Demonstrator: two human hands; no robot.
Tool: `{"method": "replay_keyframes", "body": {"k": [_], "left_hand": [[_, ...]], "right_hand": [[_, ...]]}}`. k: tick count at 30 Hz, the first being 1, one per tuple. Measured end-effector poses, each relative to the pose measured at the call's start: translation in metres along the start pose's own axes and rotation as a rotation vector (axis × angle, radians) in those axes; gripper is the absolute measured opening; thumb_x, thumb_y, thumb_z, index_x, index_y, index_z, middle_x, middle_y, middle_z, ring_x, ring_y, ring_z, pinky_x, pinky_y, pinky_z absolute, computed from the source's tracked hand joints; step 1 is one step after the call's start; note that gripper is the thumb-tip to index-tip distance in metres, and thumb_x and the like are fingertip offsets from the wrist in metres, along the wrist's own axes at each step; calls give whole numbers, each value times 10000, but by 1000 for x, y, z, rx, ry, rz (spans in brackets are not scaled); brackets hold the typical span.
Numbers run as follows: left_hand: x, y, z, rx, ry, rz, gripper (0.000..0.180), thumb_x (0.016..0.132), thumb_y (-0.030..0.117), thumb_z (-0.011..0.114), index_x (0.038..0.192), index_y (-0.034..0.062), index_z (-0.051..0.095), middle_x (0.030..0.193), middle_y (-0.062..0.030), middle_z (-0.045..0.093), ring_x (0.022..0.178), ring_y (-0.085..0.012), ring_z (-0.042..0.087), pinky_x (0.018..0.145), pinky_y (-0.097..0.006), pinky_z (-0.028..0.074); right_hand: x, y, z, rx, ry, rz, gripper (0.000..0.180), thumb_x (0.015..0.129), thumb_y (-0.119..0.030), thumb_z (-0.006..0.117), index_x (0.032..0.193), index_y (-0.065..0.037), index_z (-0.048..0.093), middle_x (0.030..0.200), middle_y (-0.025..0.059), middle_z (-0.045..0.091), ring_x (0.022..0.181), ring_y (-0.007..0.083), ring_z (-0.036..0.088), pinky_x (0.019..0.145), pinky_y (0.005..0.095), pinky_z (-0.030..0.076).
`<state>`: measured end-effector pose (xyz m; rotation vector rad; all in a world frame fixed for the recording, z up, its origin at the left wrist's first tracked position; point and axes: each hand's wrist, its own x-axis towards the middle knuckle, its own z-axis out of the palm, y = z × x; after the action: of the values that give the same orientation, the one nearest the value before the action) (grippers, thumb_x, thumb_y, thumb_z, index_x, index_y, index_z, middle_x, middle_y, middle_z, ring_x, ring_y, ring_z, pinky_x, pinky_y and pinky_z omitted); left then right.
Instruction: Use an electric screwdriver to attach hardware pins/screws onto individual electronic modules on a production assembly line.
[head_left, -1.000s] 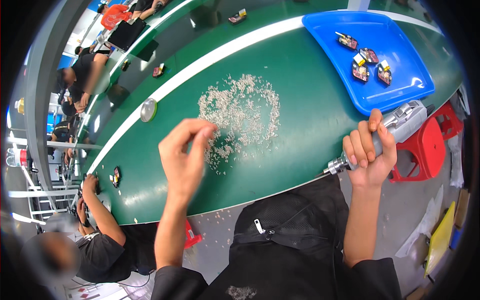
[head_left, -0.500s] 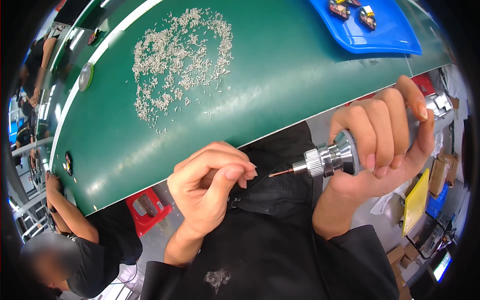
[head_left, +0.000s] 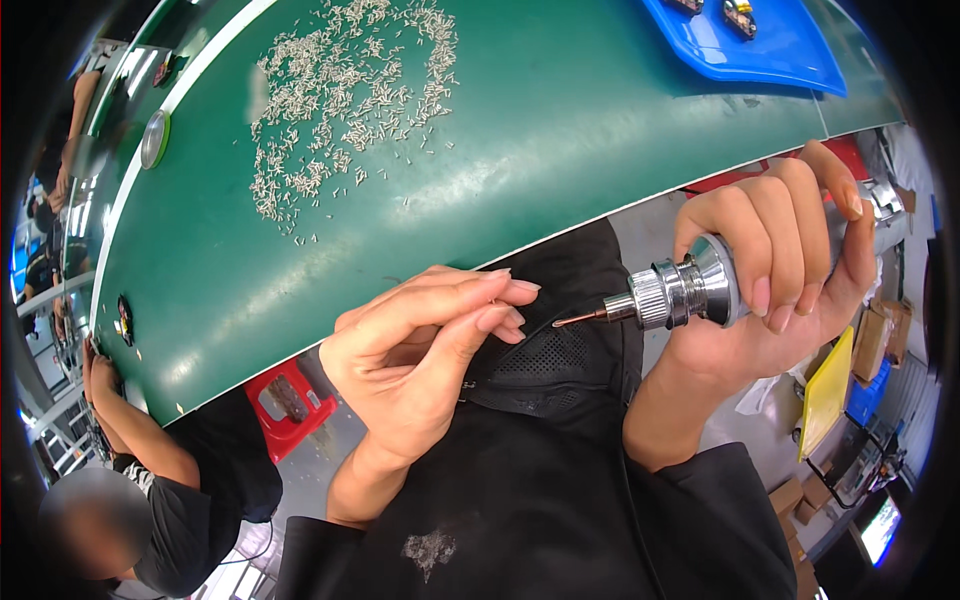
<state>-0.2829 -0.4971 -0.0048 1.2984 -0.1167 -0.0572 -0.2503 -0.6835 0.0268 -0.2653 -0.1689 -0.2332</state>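
My right hand is wrapped round a silver electric screwdriver, held level above my lap. Its thin copper-coloured bit points left, towards my other hand. Just left of the bit tip, my left hand pinches thumb against forefinger. Something tiny may sit between those fingertips, too small to name. The bit and the fingers are a little apart. On the green table beyond lie many short silvery pieces, like small screws or pins, in a loose spread.
A blue tray with small dark assemblies stands at the far right. At the left edge are a round green-rimmed dish and another small part. A co-worker sits to the left, near a red stool.
My left hand has moved up and away from me, its forefinger stretched further over the thumb. The screwdriver has shifted slightly right. The table has slid up and left in view.
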Motion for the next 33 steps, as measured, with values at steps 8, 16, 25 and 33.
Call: {"method": "replay_keyframes", "body": {"k": [8, 16, 25, 33], "left_hand": [[-2, -2, 3, -149, -97, -45, 138, 896, -49, 524, 961, -122, 623, 883, -255, 659, 676, -234, 663, 626, -311, 566], [-3, -1, 7, -275, -118, -103, 192, 940, 49, 516, 956, -128, 588, 860, -250, 632, 668, -243, 658, 591, -319, 563], [-5, -2, 8, -282, -108, -136, 199, 945, 74, 520, 948, -117, 579, 848, -232, 620, 630, -215, 633, 553, -286, 539], [-7, -2, 13, -158, -74, -25, 157, 937, 29, 513, 949, -113, 579, 840, -212, 616, 631, -185, 610, 552, -262, 511]], "right_hand": [[-3, 5, 6, 23, 11, -20, 149, 896, -192, 495, 896, -44, 491, 491, -23, 410, 372, 84, 401, 445, 234, 377], [-4, 9, 5, -38, -41, 26, 169, 898, -220, 489, 901, -50, 492, 497, -27, 417, 377, 88, 386, 467, 242, 376], [-11, 8, 7, -131, -62, -59, 156, 894, -213, 499, 903, -56, 498, 497, -19, 419, 378, 103, 396, 469, 251, 389], [-13, 7, 7, -141, -71, -71, 176, 901, -214, 504, 904, -38, 504, 494, -21, 414, 383, 104, 399, 463, 251, 385]]}}
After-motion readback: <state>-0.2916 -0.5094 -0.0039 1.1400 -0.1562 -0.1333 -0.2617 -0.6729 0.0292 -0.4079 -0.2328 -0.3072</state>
